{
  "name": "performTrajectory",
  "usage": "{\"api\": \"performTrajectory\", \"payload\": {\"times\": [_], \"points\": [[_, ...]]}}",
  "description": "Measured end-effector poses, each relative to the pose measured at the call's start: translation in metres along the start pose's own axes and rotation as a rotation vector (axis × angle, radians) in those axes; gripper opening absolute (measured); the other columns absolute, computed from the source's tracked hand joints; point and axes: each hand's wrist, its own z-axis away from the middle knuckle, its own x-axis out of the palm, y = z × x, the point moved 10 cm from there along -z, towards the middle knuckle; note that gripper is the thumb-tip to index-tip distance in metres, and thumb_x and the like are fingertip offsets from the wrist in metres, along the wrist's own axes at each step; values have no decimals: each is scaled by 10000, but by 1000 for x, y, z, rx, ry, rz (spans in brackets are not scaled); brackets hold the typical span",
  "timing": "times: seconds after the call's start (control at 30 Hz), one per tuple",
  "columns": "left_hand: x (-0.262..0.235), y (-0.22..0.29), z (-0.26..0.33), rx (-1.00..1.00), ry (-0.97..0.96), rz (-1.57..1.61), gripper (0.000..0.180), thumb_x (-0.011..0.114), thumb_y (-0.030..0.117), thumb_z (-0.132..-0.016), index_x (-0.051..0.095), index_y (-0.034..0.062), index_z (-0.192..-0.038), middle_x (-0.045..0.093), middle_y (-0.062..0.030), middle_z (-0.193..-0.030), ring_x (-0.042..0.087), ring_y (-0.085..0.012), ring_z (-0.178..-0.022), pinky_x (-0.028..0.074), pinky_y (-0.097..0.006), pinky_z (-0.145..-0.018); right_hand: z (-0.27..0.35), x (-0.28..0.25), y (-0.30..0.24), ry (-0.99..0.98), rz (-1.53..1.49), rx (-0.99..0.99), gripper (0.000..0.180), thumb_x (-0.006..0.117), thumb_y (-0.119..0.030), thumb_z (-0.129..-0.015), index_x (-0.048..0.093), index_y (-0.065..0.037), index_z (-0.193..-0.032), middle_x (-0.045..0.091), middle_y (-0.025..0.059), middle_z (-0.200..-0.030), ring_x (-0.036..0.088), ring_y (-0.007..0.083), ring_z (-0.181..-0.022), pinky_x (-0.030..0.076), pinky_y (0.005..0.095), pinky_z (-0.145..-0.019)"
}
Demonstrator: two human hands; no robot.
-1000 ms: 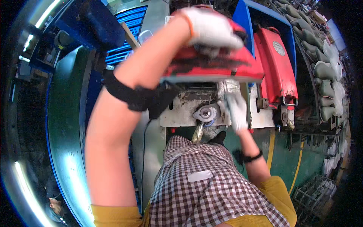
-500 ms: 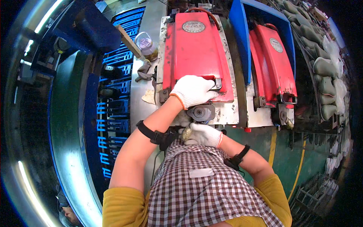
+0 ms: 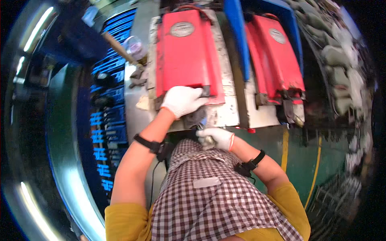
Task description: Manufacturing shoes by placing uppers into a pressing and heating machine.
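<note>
My left hand [image 3: 183,101], in a white knit glove, is closed over the handle at the front edge of a red machine cover [image 3: 187,60]. Just below that edge sits a dark round metal part [image 3: 195,117], partly blurred. Nearer my body, my right hand [image 3: 220,138], also gloved in white, is closed around a brass-coloured knob-like piece [image 3: 207,140] in front of my checked apron [image 3: 201,176]. Motion blur and the glove hide most of that piece. A short dark bit shows between it and the round part.
A second red machine [image 3: 277,60] stands to the right inside a blue guard [image 3: 237,40]. Left of my machine are a lidded plastic jar [image 3: 134,48], a wooden bar [image 3: 120,47] and blue racks [image 3: 120,24]. Several pale shoe-shaped forms [image 3: 337,76] line the far right.
The view has shifted, so both machines appear farther left. My left hand stays on the handle. My right hand has moved right relative to the round part, still closed on the brass-coloured piece.
</note>
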Motion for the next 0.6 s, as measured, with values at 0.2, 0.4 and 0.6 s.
{"api": "performTrajectory", "payload": {"times": [0.2, 0.4, 0.6], "points": [[-30, -6, 16, -130, 417, 331, 202, 692, 252, -959, 697, 55, -1004, 694, -145, -774, 706, -280, -721, 551, -375, -690, 197, -126, -129, 951, 1034, -962, 246, 721, -274, -915, 694, -76, -1058, 723, 80, -920, 682, 276, -826, 545, 410, -751], [-52, 128, -34, 209, 636, 449, 267, 766, 105, -839, 701, 33, -1088, 701, -148, -989, 694, -311, -912, 557, -381, -838, 375, -257, -119, 1910, 1323, -523, 404, 538, -444, -1013, 706, -80, -965, 722, 210, -922, 686, 430, -888, 525, 544, -807], [-34, 250, -117, 534, 531, 435, 499, 763, 206, -779, 619, 73, -1238, 638, -151, -1208, 625, -367, -1114, 506, -460, -960, 310, -216, -29, 1679, 811, -294, 565, 442, -565, -1034, 455, -96, -1349, 691, 356, -991, 670, 549, -941, 527, 589, -846]]}}
